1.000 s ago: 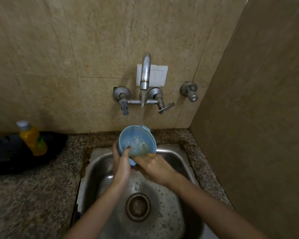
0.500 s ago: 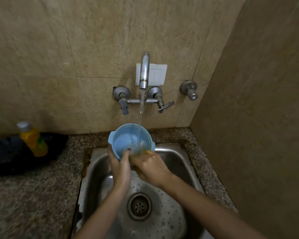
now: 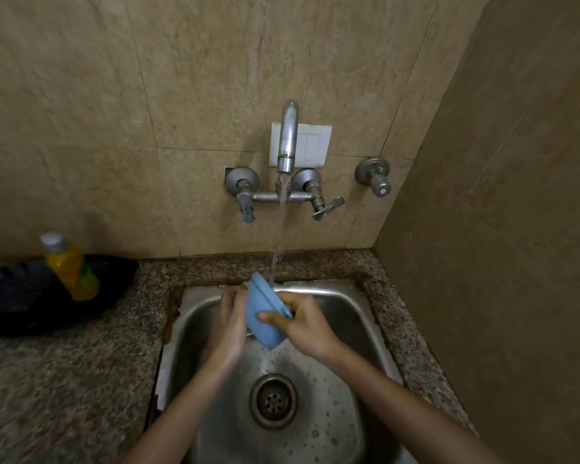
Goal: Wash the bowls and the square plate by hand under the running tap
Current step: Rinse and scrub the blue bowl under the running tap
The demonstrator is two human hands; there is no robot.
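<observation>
Blue plastic, the bowl [image 3: 265, 316] is tipped on its side over the back of the steel sink [image 3: 349, 306], its base turned toward us and its rim toward the wall. We hold it between both hands. Our right hand [image 3: 307, 324] grips it from the right, thumb pressed flat across its outer wall. Our left hand [image 3: 230, 324] cups it from the left, fingers mostly hidden behind the bowl. Water runs from the wall tap [image 3: 288, 142] in a thin stream [image 3: 279, 229] that meets the bowl's upper rim. The drain [image 3: 273, 401] sits below our wrists, with droplets scattered round it. On the speckled stone counter [image 3: 64, 380], at its back left corner, a yellow bottle [image 3: 70, 267] with a pale cap stands against a black object [image 3: 21, 296]; its green label is too blurred for us to read.
</observation>
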